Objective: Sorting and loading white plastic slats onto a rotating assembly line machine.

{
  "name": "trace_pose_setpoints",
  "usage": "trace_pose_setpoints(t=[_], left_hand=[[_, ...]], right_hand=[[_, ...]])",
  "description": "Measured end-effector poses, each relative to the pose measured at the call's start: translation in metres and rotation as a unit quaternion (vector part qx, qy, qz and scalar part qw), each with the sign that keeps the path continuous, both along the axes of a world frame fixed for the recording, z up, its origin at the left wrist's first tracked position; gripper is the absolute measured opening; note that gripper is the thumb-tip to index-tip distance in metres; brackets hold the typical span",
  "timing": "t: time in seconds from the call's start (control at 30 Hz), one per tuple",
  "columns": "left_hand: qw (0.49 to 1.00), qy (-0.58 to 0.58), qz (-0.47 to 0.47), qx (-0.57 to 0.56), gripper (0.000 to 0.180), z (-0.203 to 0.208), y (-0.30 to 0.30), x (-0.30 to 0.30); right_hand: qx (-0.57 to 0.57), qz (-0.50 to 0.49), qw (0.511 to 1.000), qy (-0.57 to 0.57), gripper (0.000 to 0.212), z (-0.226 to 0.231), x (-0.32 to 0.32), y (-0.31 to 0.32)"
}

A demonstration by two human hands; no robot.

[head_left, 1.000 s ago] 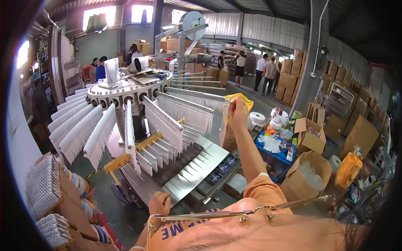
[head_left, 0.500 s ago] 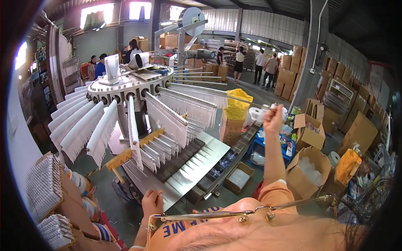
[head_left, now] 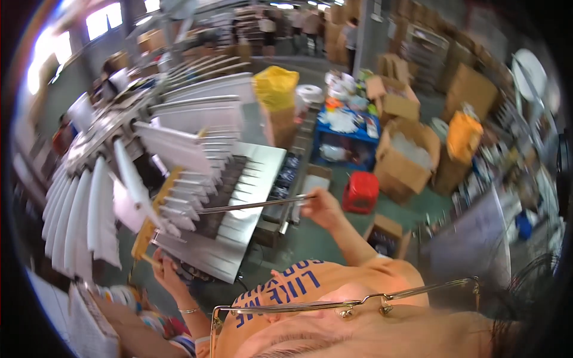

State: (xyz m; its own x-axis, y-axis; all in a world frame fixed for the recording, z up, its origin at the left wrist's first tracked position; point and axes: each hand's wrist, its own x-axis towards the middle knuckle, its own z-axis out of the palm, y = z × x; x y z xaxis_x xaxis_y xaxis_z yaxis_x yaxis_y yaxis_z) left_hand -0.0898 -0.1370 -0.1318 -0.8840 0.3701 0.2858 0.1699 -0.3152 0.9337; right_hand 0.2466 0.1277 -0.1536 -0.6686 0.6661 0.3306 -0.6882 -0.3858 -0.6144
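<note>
My right hand (head_left: 321, 206) is closed around the near end of a long thin metal rod (head_left: 256, 205). The rod slants left over a steel plate (head_left: 253, 206), its far end beside white fringed strips hanging in a row (head_left: 179, 206). My left hand (head_left: 167, 271) is low at the left, fingers curled at the short peg of a yellow wooden bar (head_left: 156, 209); blur softens the grip. Behind the bar stands a round metal carousel (head_left: 98, 134) with rods fanning out, many carrying hanging white fringed sheets (head_left: 173, 143).
A yellow bag (head_left: 276, 86) tops a carton beyond the plate. To the right stand a blue crate (head_left: 346, 134), a red stool (head_left: 360, 192) and an open carton (head_left: 406, 158) of clear plastic. Stacked white pieces (head_left: 89, 316) lie at lower left. Several people are far back.
My view has swung right and down. The right hand has come down from beside the carousel with the rod. My left hand has moved left to the wooden bar's peg.
</note>
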Motion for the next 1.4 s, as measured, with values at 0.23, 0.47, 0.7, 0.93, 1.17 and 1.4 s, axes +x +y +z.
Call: trace_pose_setpoints(t=[0.23,0.47,0.7,0.93,1.17,1.4], left_hand=[[0.995,-0.095,-0.019,0.033,0.044,0.006,0.029,-0.015],[0.993,-0.071,-0.096,0.021,0.032,-0.011,0.062,-0.030],[0.993,-0.085,-0.080,0.005,0.009,0.010,0.062,-0.035],[0.992,-0.087,-0.082,0.036,0.025,0.010,0.064,-0.035],[0.993,0.013,-0.087,-0.075,0.029,0.023,0.044,0.043],[0.997,-0.006,-0.077,-0.013,0.030,0.020,0.049,0.001]], right_hand=[[0.070,0.015,0.995,-0.063,0.019,0.051,-0.011,-0.064],[0.399,-0.253,0.866,-0.164,0.020,0.089,-0.004,-0.117],[0.511,-0.266,0.797,-0.184,0.016,0.116,-0.023,-0.123],[0.602,-0.261,0.732,-0.186,0.013,0.142,-0.050,-0.124],[0.581,-0.271,0.744,-0.188,0.012,0.123,-0.073,-0.122],[0.565,-0.315,0.744,-0.165,0.015,0.114,-0.006,-0.112]])
